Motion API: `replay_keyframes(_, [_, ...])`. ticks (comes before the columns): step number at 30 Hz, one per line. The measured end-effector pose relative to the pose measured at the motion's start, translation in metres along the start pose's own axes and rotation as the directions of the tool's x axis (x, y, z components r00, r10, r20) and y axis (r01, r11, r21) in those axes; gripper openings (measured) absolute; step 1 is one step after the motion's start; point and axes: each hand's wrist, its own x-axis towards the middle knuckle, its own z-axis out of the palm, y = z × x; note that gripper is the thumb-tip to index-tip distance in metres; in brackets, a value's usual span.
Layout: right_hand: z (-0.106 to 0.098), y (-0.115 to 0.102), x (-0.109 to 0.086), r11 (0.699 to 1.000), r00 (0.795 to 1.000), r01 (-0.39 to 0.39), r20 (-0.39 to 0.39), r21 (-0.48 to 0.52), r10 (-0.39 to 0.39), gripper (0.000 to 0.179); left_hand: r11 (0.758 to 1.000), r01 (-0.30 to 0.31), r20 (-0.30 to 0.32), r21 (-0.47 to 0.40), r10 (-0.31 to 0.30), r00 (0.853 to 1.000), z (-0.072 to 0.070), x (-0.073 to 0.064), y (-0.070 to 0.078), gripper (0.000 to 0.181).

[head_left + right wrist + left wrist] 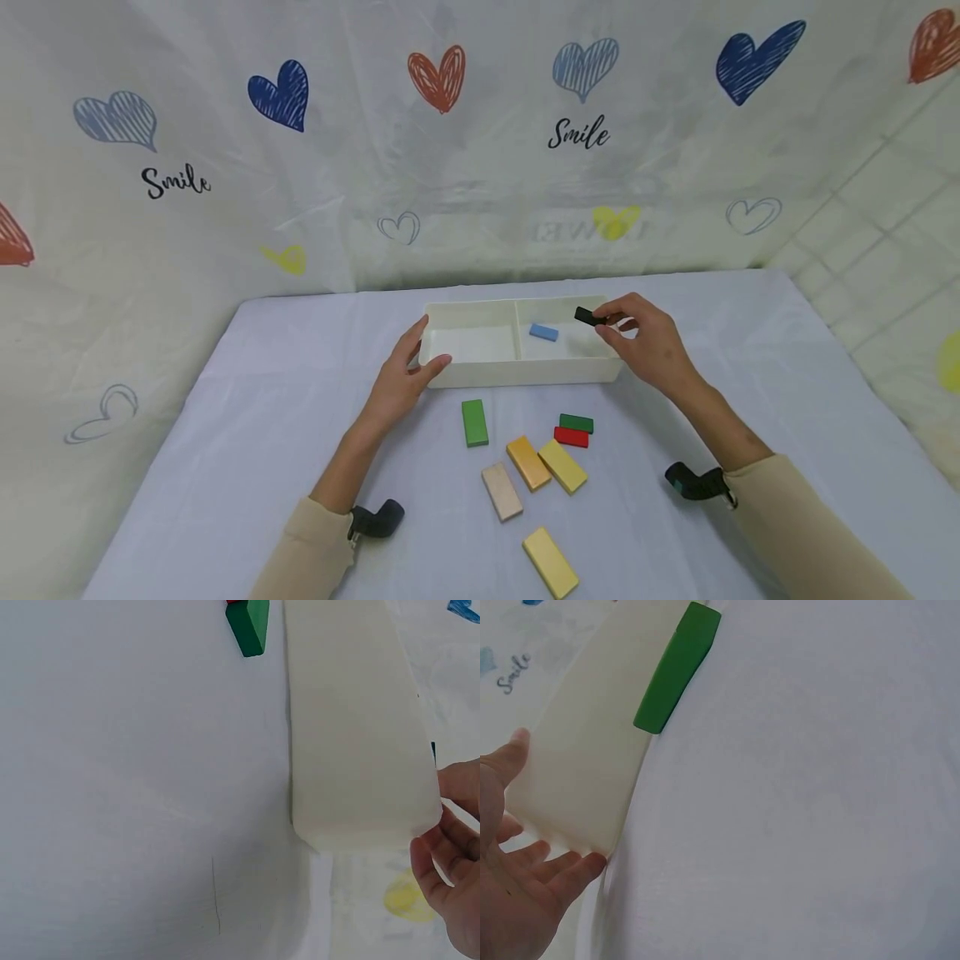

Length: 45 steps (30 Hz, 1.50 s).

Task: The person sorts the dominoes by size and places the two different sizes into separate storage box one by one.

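A white two-compartment box (525,373) lies across the table. My left hand (396,382) grips its left end, the thumb over the front corner and the fingers along the end wall; the left wrist view shows these fingertips against the box (592,765). Above the right compartment, my right hand (654,346) pinches a small black block (587,316) between thumb and fingers. A blue block (543,332) lies on the floor of that compartment. In the right wrist view the box wall hides most of the black block, and the right hand (457,859) shows beside the box's end.
In front of the box lie a light green block (475,423), a dark green block (577,423) against a red one (572,437), an orange block (528,463), a pale wood block (502,492) and two yellow blocks (563,467). A heart-printed cloth (480,167) hangs behind.
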Motion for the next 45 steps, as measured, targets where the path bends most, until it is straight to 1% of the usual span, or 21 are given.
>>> replay_keyframes(9, [0.005, 0.001, 0.007, 1.0, 0.999, -0.025, 0.035, -0.017, 0.025, 0.02, 1.0, 0.002, -0.002, 0.014, -0.001, 1.0, -0.002, -0.001, -0.002, 0.086])
replay_keyframes(14, [0.006, 0.003, 0.012, 0.999, 0.999, -0.024, 0.037, -0.023, 0.025, 0.02, 0.999, 0.0, 0.003, 0.033, 0.0, 1.0, -0.002, 0.0, -0.003, 0.085])
replay_keyframes(17, [0.006, 0.005, 0.014, 1.0, 0.999, -0.023, 0.036, -0.018, 0.024, 0.02, 1.0, 0.003, 0.006, 0.027, -0.003, 1.0, -0.002, 0.0, -0.002, 0.086])
replay_keyframes(22, [0.009, 0.005, 0.02, 1.0, 0.999, -0.022, 0.047, -0.018, 0.023, 0.02, 0.999, 0.013, -0.009, 0.029, -0.013, 1.0, -0.003, 0.0, 0.0, 0.087])
replay_keyframes(31, [0.007, 0.005, 0.026, 0.999, 0.995, -0.041, 0.093, -0.032, 0.044, 0.02, 0.999, 0.012, -0.004, 0.031, -0.012, 1.0, -0.001, 0.003, -0.002, 0.086])
replay_keyframes(37, [0.009, 0.007, 0.03, 0.998, 0.994, -0.049, 0.095, -0.039, 0.053, 0.019, 0.999, 0.012, -0.01, 0.042, -0.011, 1.0, -0.002, 0.002, -0.001, 0.086])
replay_keyframes(45, [0.013, 0.009, 0.028, 0.998, 0.996, -0.03, 0.08, -0.063, 0.035, 0.02, 0.999, 0.017, -0.004, 0.028, -0.016, 1.0, -0.001, 0.001, -0.001, 0.085])
